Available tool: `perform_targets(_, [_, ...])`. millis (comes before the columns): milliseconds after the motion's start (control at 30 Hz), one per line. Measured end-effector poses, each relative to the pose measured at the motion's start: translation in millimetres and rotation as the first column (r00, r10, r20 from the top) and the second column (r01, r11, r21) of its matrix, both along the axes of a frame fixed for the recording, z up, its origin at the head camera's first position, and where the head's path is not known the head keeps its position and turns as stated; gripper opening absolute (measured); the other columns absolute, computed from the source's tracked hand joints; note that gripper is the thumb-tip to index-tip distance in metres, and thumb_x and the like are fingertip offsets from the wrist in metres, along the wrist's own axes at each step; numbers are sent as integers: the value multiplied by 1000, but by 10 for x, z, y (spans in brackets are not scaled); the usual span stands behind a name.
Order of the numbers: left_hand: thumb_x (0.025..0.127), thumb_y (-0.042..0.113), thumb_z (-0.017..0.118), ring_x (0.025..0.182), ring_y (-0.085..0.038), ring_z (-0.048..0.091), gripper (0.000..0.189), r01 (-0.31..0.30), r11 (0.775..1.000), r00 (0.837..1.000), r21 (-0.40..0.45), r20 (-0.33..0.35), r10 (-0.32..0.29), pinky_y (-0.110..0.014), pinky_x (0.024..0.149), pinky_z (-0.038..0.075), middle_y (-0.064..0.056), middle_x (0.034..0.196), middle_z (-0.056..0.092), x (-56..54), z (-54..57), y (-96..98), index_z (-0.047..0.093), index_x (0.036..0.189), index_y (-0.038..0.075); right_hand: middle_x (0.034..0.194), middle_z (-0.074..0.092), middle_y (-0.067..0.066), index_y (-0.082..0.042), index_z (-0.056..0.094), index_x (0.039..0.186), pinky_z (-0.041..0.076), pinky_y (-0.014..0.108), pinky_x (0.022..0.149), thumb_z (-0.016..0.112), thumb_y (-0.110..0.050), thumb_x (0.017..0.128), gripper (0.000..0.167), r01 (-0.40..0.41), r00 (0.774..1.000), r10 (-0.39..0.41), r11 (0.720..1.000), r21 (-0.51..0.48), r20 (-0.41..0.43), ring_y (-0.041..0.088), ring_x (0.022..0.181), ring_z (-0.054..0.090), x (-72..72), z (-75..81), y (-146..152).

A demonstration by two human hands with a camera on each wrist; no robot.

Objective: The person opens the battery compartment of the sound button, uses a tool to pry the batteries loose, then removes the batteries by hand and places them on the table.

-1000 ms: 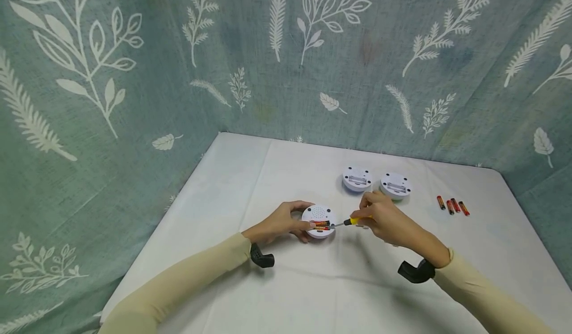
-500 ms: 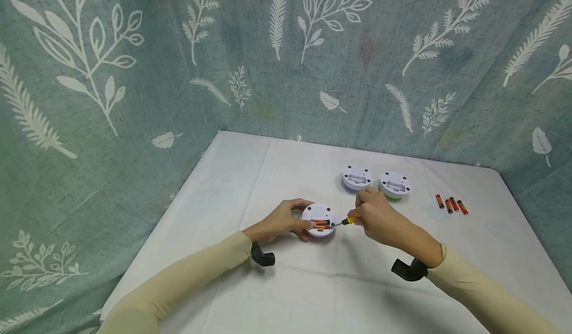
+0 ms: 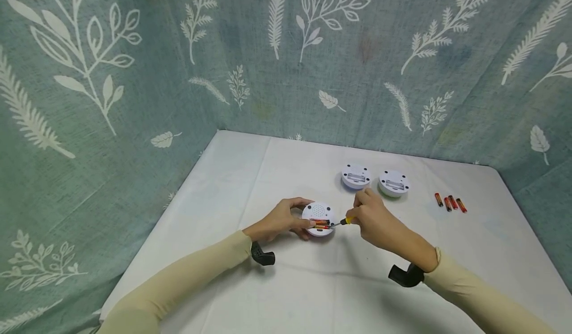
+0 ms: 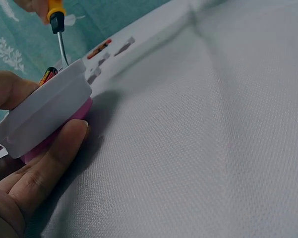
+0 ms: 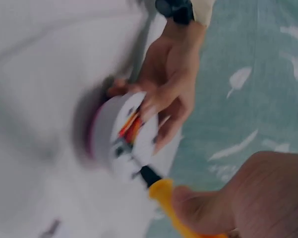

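Observation:
A round white battery-powered device (image 3: 319,208), pink underneath in the left wrist view, lies with its battery compartment facing up. My left hand (image 3: 282,220) grips its left side, the thumb over the ends of two red-and-black batteries (image 3: 321,224) in the compartment. My right hand (image 3: 375,219) holds a screwdriver (image 3: 344,221) by its yellow handle (image 4: 56,7). The metal tip meets the device at the right end of the batteries; whether it touches a battery or the compartment edge, I cannot tell. The right wrist view is blurred.
Two similar devices, one bluish (image 3: 356,176) and one greenish (image 3: 393,183), stand behind with bare battery compartments up. Several loose batteries (image 3: 449,204) lie at the right. Small greyish pieces (image 4: 124,46) show on the white table (image 3: 277,294) in the left wrist view.
My right hand has shifted slightly left, nearer the device, and its wrist has turned a little. The screwdriver tip stays at the batteries' right end. My left hand keeps its hold.

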State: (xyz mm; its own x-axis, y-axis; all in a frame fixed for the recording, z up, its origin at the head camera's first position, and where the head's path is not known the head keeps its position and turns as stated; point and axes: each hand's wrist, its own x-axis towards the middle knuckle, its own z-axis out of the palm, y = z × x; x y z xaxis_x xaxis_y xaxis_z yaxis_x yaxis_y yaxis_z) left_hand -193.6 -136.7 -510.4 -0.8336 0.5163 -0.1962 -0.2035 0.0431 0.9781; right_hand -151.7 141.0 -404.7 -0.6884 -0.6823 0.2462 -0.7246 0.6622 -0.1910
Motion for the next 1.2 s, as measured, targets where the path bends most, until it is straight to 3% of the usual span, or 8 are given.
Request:
perform_targets(167, [84, 8, 87, 78, -42, 74, 67, -7, 1000, 1000, 6, 15, 7, -51, 76, 61, -19, 131, 52, -4, 10, -3, 56, 143, 10, 85, 56, -3, -6, 82, 96, 38, 31, 71, 77, 10, 84, 21, 65, 988, -49, 992, -112, 143, 15, 80, 43, -75, -146, 184])
perform_targets(400, [85, 4, 84, 79, -42, 73, 65, -11, 999, 999, 53, 38, 9, -53, 77, 61, -22, 131, 52, -5, 5, -22, 55, 143, 7, 91, 59, -6, -12, 82, 101, 42, 33, 73, 78, 2, 88, 19, 149, 967, -95, 964, -221, 235, 13, 85, 51, -117, -423, 350])
perform_targets(633, [85, 5, 85, 79, -38, 73, 66, -30, 999, 998, 35, 57, 28, -51, 77, 61, -20, 133, 50, -6, 0, -17, 54, 144, 6, 93, 63, -7, -13, 82, 106, 44, 28, 68, 78, 0, 89, 22, 210, 938, -114, 939, -274, 328, 13, 83, 52, -94, -612, 424])
perform_targets(800, [85, 4, 84, 78, -38, 74, 65, -28, 999, 998, 28, 57, 26, -50, 76, 61, -20, 134, 50, -9, -3, -17, 54, 143, 6, 95, 62, -8, -14, 81, 107, 44, 30, 72, 79, -2, 89, 22, 207, 934, -117, 947, -245, 337, 13, 86, 52, -97, -641, 442])
perform_targets(1000, [86, 5, 84, 81, -41, 73, 65, 1, 999, 999, 40, 39, -2, -52, 78, 61, -21, 133, 51, -25, -26, -30, 53, 144, 7, 94, 63, -10, -16, 82, 107, 32, 40, 81, 82, -4, 86, 23, 190, 943, -137, 970, -154, 303, 13, 92, 55, -72, -631, 469])
perform_targets(1200, [86, 5, 83, 80, -41, 73, 66, -1, 999, 999, 36, 42, -1, -52, 77, 61, -20, 133, 50, -27, -25, -40, 53, 145, 7, 93, 64, -13, -17, 82, 105, 34, 40, 80, 84, -7, 86, 21, 177, 962, -129, 966, -190, 239, 9, 87, 56, -32, -609, 542])
